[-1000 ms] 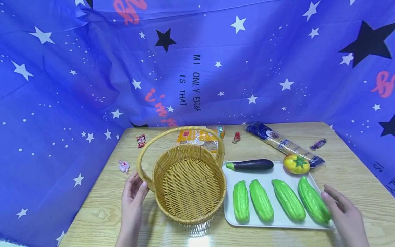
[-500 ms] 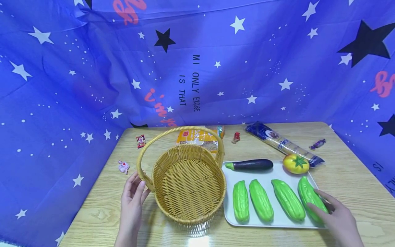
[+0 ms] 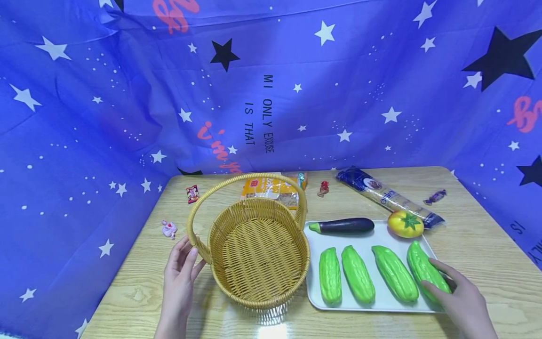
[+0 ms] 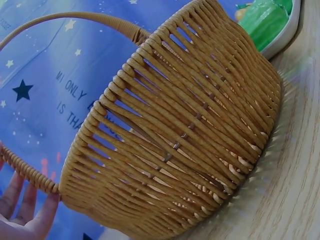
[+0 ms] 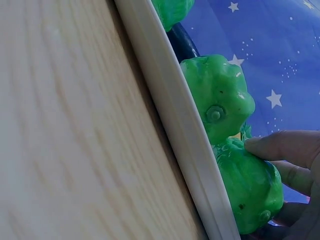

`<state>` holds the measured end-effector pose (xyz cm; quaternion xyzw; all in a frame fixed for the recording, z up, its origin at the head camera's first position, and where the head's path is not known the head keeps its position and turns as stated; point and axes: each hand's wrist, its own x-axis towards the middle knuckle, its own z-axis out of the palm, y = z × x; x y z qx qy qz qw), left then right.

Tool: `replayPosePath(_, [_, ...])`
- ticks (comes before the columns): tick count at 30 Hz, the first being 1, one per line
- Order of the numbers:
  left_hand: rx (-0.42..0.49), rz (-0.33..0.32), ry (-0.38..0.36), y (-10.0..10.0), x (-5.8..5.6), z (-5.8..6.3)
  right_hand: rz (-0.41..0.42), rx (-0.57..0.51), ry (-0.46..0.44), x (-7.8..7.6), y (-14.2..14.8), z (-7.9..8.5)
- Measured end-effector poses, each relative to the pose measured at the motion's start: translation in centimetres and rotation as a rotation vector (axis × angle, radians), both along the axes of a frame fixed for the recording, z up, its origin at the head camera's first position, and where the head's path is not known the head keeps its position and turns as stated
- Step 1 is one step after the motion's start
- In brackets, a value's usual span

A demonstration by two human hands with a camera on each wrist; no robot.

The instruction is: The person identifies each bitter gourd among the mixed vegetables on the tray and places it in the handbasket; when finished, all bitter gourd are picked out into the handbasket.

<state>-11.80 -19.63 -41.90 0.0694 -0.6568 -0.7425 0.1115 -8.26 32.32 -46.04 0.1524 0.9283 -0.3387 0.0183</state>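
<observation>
A round wicker basket (image 3: 260, 254) with a tall arched handle stands on the table, nothing inside it. At the foot of the handle on its left side, my left hand (image 3: 179, 270) holds on with thumb and fingertips; the left wrist view shows those fingers (image 4: 44, 212) against the handle. On the white tray (image 3: 368, 307) lie several green bitter melons (image 3: 359, 275). My right hand (image 3: 461, 294) grips the rightmost bitter melon (image 3: 423, 268), thumb on one side and fingers on the other. That melon (image 5: 250, 185) still lies on the tray.
An eggplant (image 3: 347, 226) and a yellow-orange tomato-like piece (image 3: 405, 224) lie along the tray's back. Behind are a blue-topped long packet (image 3: 387, 195), an orange bag (image 3: 275, 188) and small wrapped candies (image 3: 323, 189). A starry blue cloth (image 3: 296, 113) walls the table.
My right hand has moved left from beside the tray onto the rightmost bitter melon and taken hold of it. My left hand stays at the basket handle.
</observation>
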Motion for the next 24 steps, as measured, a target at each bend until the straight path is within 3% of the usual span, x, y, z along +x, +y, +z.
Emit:
replayPosePath(9, [0.006,-0.005,0.000,0.0,-0.1,0.1,-0.017,0.002,-0.011,0.0,-0.1,0.1])
replayPosePath(24, [0.021,-0.005,-0.004,-0.1,-0.1,0.1,-0.018,0.005,0.120,-0.3,0.2,2.2])
